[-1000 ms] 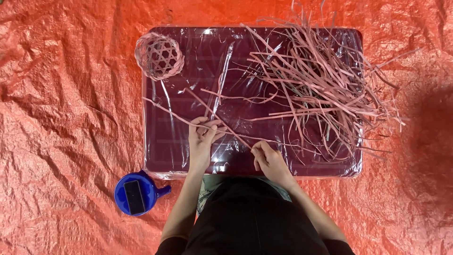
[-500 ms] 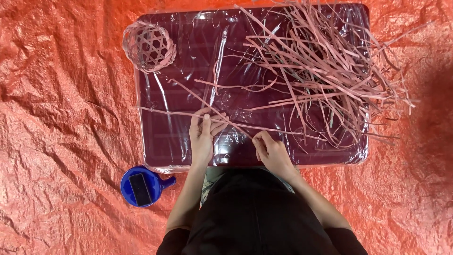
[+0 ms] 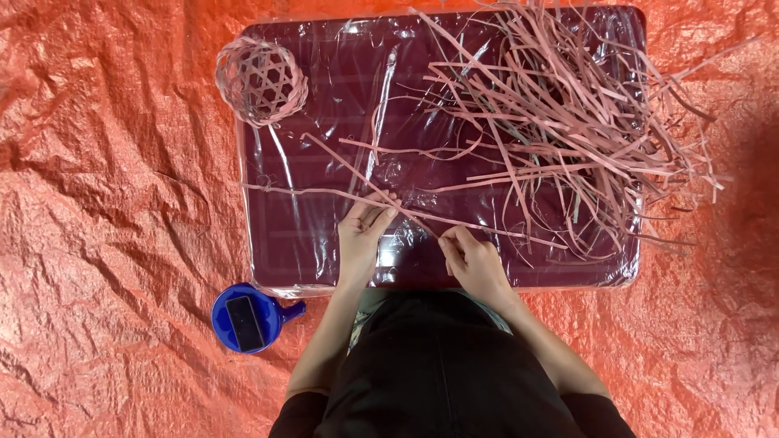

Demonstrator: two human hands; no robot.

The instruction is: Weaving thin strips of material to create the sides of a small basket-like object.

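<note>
Left hand (image 3: pixel 363 231): fingers pressed flat and together on the crossing of two pink strips (image 3: pixel 422 215), pinning them to the board (image 3: pixel 308 243) rather than pinching.
Right hand (image 3: pixel 472 261): fingertips closed in a pinch on one strip, just to the right of the left hand (whether a second strip is also caught there I cannot tell).
Strip axis: the pinched strip runs long and nearly level, from beyond the left hand's far side, under its fingers, through the right pinch and on toward the pile.
Second strip: slants up and away to the left from the left fingertips, toward the ball.
Nearer hand: the left sits on the crossing itself; the right is a little off to its right, along the same strip.
Pile (image 3: pixel 568 122): loose strips, up and to the right of the right hand, well apart from the left.
Ball (image 3: pixel 261 79): small woven one, far up-left of the left hand.
Blue dish (image 3: pixel 245 318): below-left of the left wrist, off the board, on the orange tarp (image 3: pixel 105 203).
</note>
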